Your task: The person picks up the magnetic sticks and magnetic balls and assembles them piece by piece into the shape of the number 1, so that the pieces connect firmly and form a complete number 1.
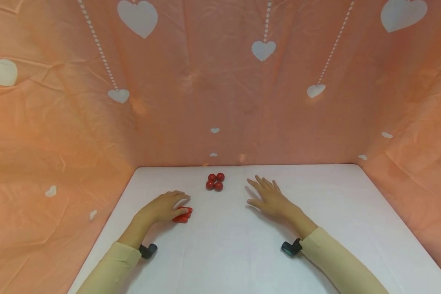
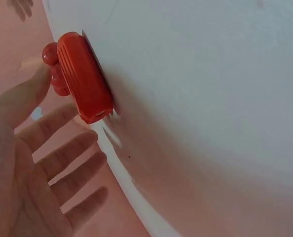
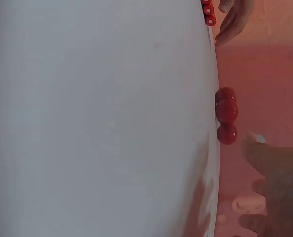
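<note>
Several short red rods with ribbed sides (image 1: 181,219) lie together on the white table, left of the middle. My left hand (image 1: 165,206) is beside and over them, its fingers loosely extended and its thumb across their top in the head view. Whether the thumb touches them I cannot tell. The left wrist view shows the nearest ribbed red rod (image 2: 85,76) close up, with the hand not wrapped round it. Several shiny red balls (image 1: 218,186) sit in a cluster farther back. To their right, my right hand (image 1: 273,202) hovers with spread fingers and holds nothing.
The white table (image 1: 220,253) ends at a peach curtain (image 1: 228,110) printed with pale hearts, which encloses the back and both sides. Small dark wrist devices (image 1: 291,247) show at both cuffs.
</note>
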Demonstrator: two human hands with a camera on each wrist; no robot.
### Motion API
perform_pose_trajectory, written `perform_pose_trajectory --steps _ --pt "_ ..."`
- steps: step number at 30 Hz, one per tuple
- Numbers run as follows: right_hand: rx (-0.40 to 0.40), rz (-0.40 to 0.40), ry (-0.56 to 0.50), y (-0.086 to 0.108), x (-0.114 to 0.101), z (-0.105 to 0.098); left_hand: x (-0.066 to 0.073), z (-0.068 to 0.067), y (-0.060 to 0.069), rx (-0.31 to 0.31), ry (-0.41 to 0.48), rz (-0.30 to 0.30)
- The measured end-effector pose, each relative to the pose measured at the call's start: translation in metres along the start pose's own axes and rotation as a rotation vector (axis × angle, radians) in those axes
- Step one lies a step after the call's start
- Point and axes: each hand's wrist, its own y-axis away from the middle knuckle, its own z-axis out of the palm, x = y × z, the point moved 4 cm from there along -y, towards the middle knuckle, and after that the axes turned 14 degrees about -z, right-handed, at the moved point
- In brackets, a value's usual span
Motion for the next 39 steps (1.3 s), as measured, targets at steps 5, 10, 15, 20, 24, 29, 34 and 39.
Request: perform_pose_trajectory --steps 5,10,15,20,24,29,34,39 --pt "-0.011 -0.015 -0.003 -0.01 -0.003 0.004 0.003 0.0 0.0 -0.001 -0.008 0.011" --pt "-0.006 -0.035 -0.005 -0.018 -0.004 0.008 0.005 0.001 0.0 0.004 0.003 0.018" --pt "-0.013 -0.035 -0.023 -0.024 -0.007 0.011 0.004 0.004 -0.001 0.014 0.014 0.006" --pt "-0.014 -0.046 -0.029 -0.032 -0.012 0.012 0.001 0.005 -0.002 0.018 0.024 -0.008" --pt "-0.025 -0.055 -0.035 -0.039 -0.015 0.014 0.002 0.005 -0.003 0.017 0.023 0.0" --pt "-0.032 -0.051 -0.032 -0.046 -0.018 0.017 0.002 0.006 -0.004 0.026 0.016 0.016" --pt "-0.021 -0.047 -0.046 -0.052 -0.022 0.019 0.001 0.006 -0.006 0.035 0.018 0.026" --pt "-0.028 -0.03 -0.03 -0.057 -0.022 0.023 0.003 0.006 -0.006 0.041 0.02 0.027"
